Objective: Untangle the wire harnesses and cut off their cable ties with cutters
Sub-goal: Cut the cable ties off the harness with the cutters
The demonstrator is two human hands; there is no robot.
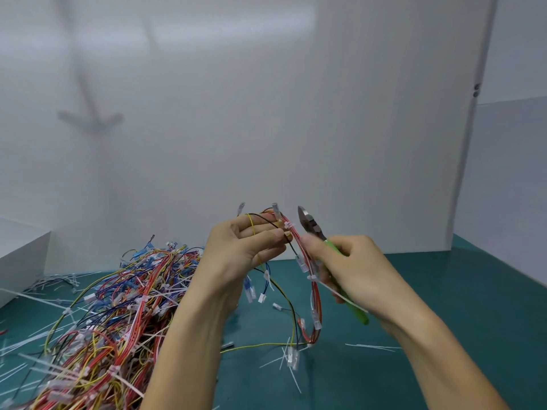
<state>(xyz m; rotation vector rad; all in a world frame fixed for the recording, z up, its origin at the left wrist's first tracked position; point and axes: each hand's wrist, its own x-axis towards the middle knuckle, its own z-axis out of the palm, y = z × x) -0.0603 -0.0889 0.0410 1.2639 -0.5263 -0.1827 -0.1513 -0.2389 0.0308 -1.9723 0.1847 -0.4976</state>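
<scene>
One harness [315,294], right of the pile [118,306], pinched in left hand [251,247]; right hand [358,267] grips cutters [309,223], apparently beside a tie [288,225]. On counter [458,291], cut ties [373,347] scattered; pile mostly left to do.

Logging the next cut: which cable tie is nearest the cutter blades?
The white tie at the top of the held red wires, beside the cutters; the others sit lower down.

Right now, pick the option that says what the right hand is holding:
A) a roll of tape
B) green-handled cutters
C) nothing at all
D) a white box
B: the right hand grips the green handle of the cutters, whose blades point up beside the wire harness that the left hand pinches.
</scene>
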